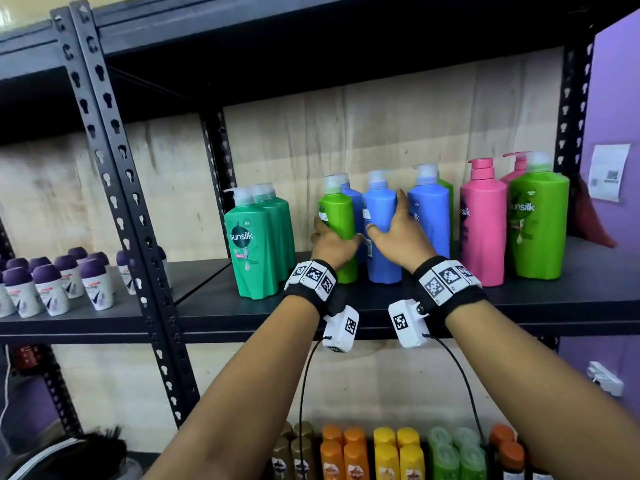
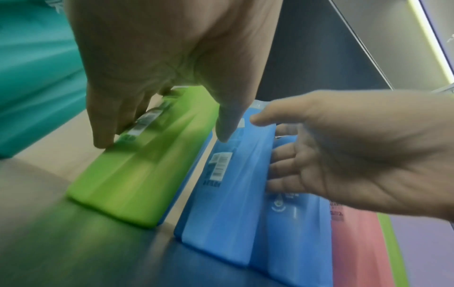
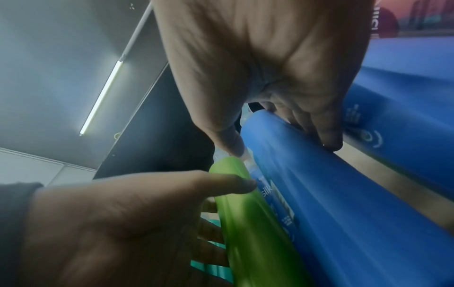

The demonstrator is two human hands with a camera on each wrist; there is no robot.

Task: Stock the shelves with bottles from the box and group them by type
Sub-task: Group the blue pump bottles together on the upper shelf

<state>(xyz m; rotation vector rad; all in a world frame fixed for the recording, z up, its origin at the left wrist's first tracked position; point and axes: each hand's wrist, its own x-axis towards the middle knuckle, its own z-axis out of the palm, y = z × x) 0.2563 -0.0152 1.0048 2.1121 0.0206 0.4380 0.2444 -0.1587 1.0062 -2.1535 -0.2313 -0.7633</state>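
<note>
Our left hand wraps the green bottle and our right hand clasps the blue bottle, apparently to separate them by colour.

A lime-green pump bottle stands upright on the dark shelf, touching a blue pump bottle on its right. Teal bottles stand leftward; blue, pink and green ones stand rightward.
</note>
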